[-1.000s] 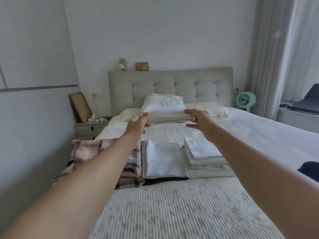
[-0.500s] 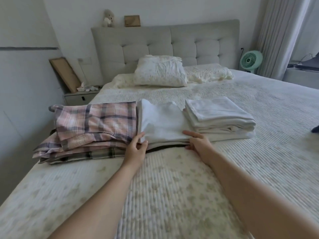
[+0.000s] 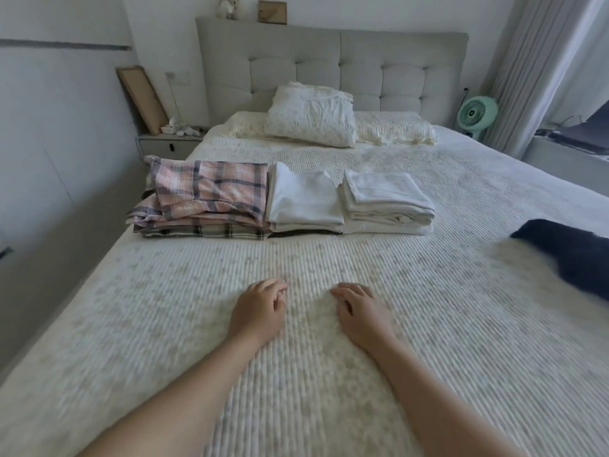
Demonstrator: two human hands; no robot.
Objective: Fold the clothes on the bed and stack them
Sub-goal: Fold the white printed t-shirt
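Three stacks of folded clothes sit in a row across the middle of the bed [image 3: 329, 374]. On the left is a plaid pink and grey stack [image 3: 207, 199], in the middle a white stack [image 3: 303, 199] with a dark piece at the bottom, on the right another white stack [image 3: 385, 201]. A dark navy garment [image 3: 573, 255] lies unfolded at the right edge. My left hand [image 3: 258, 310] and my right hand [image 3: 359, 310] hover low over the bare bedspread, well in front of the stacks, fingers loosely curled and holding nothing.
Pillows [image 3: 311, 115] lie against the grey padded headboard [image 3: 329, 61]. A nightstand [image 3: 168, 143] with a leaning frame stands at the back left by the wall. A green fan [image 3: 474, 115] and curtains stand at the back right.
Both hands set a folded white piece on the middle stack, let go and drew back toward me. The camera has tilted down.
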